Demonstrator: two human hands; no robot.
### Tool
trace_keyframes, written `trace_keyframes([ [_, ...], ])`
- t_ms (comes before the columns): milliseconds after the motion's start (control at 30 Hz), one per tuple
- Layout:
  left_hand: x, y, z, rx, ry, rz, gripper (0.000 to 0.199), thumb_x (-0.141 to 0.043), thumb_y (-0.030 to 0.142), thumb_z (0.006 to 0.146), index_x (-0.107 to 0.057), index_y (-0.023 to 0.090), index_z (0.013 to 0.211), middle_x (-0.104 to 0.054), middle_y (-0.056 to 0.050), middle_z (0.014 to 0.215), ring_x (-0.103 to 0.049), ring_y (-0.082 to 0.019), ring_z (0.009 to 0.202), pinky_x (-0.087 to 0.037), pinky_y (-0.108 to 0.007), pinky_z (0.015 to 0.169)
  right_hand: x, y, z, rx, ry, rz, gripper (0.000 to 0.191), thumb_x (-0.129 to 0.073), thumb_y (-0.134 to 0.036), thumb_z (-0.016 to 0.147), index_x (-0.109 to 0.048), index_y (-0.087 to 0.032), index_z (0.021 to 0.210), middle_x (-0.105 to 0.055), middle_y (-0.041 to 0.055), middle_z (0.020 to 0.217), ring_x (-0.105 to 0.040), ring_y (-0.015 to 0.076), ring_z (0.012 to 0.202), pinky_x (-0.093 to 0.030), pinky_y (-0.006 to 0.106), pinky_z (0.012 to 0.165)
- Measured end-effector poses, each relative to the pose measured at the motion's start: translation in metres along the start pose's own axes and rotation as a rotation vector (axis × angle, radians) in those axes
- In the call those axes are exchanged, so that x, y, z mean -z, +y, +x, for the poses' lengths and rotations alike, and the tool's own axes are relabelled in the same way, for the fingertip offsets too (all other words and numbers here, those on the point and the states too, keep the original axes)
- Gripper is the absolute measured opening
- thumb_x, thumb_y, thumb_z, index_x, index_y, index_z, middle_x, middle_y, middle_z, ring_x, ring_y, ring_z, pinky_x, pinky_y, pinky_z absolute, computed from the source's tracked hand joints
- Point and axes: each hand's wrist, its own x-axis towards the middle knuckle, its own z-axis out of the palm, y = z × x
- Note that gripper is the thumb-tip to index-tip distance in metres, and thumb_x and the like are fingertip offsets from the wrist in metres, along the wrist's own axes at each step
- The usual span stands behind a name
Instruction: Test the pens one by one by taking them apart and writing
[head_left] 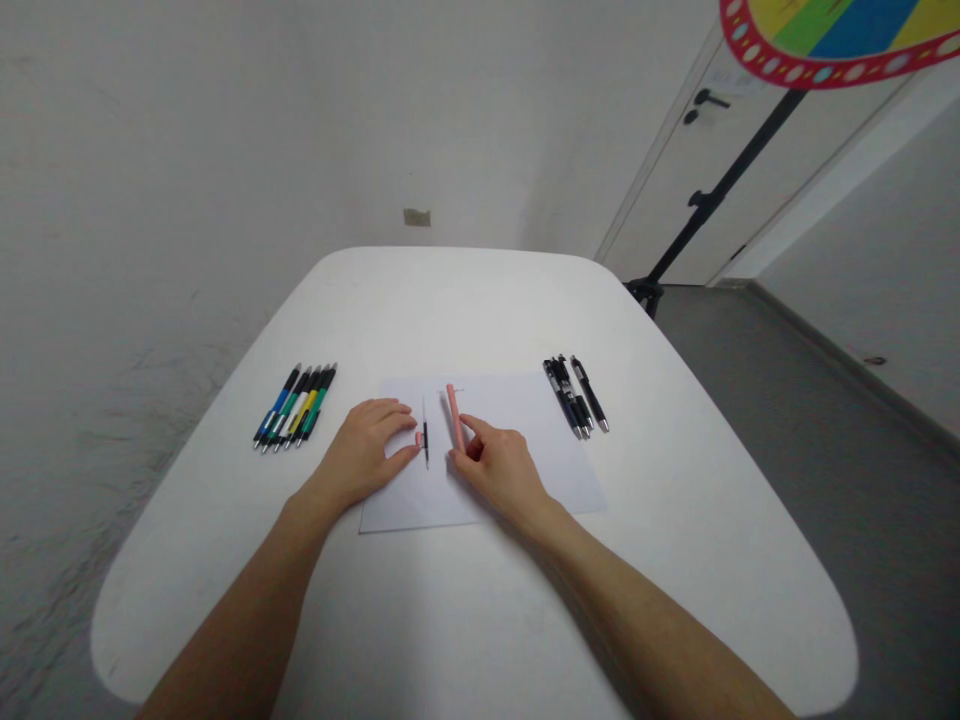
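Note:
White paper (525,480) lies on the table under both hands. My right hand (495,460) pinches a pink pen barrel (454,415) near its lower end, thumb and index finger on it. A small pink piece (418,438) is between the thumb and fingertips of my left hand (375,445), which rests at the left part of the paper. Just right of that piece, a thin ink refill (426,435) with a dark lower part lies upright in view. Small dark marks show on the paper near the barrel's top.
On the white table (465,310), several colored pens (296,405) lie in a row at the left. Several black pens (574,395) lie at the right. Behind the table's right edge stands a black pole (724,185) bearing a colorful wheel (847,40).

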Motion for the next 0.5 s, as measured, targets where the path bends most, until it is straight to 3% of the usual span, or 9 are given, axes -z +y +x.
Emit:
trace_keyframes([
  [300,0.0003,0.0035,-0.0006,0.047,-0.034,-0.050,0.023,-0.057,0.034,0.087,-0.069,0.020,0.101,-0.069,-0.010,0.114,-0.062,-0.027,0.110,-0.049,-0.049,0.099,-0.0035,-0.0004,-0.0008,0.069,0.009,-0.085,0.010,-0.057,-0.015,0.079,-0.066,-0.021,0.079,-0.064,0.0001,0.064,-0.050,0.0139,0.054,-0.032,0.028,0.057],
  [500,0.0009,0.0048,-0.0001,0.044,-0.038,-0.046,0.023,-0.056,0.036,0.089,-0.068,0.019,0.099,-0.070,-0.011,0.113,-0.063,-0.027,0.108,-0.050,-0.048,0.098,-0.0027,0.0058,-0.0020,0.019,0.041,0.039,0.017,-0.060,-0.027,0.085,-0.070,-0.020,0.095,-0.066,0.0011,0.065,-0.057,0.0159,0.059,-0.039,0.029,0.062],
])
